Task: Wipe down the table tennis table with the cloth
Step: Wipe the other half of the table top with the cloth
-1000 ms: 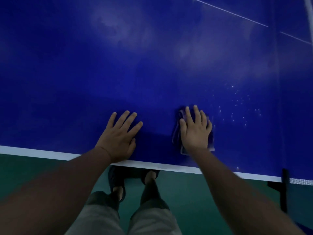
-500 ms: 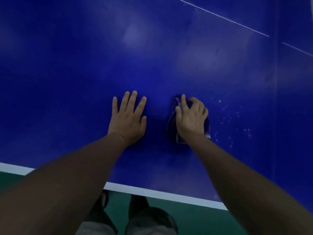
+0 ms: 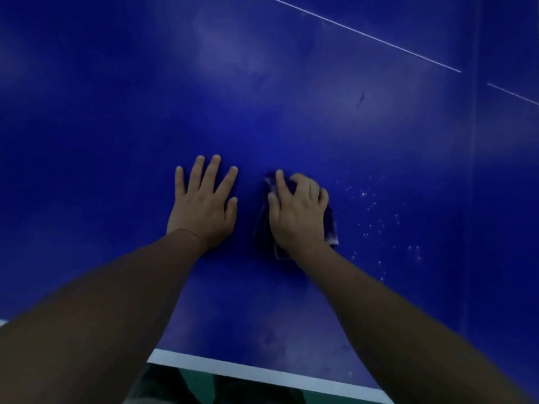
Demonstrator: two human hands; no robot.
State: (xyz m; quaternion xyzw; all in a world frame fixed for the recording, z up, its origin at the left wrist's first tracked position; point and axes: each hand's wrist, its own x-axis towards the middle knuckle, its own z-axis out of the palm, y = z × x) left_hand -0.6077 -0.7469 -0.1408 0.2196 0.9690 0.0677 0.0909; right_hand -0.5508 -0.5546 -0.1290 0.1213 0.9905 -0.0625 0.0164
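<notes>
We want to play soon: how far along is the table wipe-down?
Done: nothing looks finished; hazy patches show across the table tennis table. In hand: right hand grips the cloth on it, left hand flat beside. Left: white specks right of the cloth, a dark streak farther up.

All my feed gives me of the room itself is a sliver of dull green smooth floor [image 3: 201, 387] along the bottom edge. The rest is furniture: the wide, flat, deep-blue table tennis table [image 3: 116, 141], its near side trimmed with a broad white edge stripe [image 3: 262, 373]. A thin white painted line [image 3: 361, 36] runs diagonally across the upper right and breaks at a faint darker vertical band [image 3: 474, 170]; I cannot tell what that band is. The light is dim, with soft pale patches of glare [image 3: 227, 53] across the upper part of the top.
</notes>
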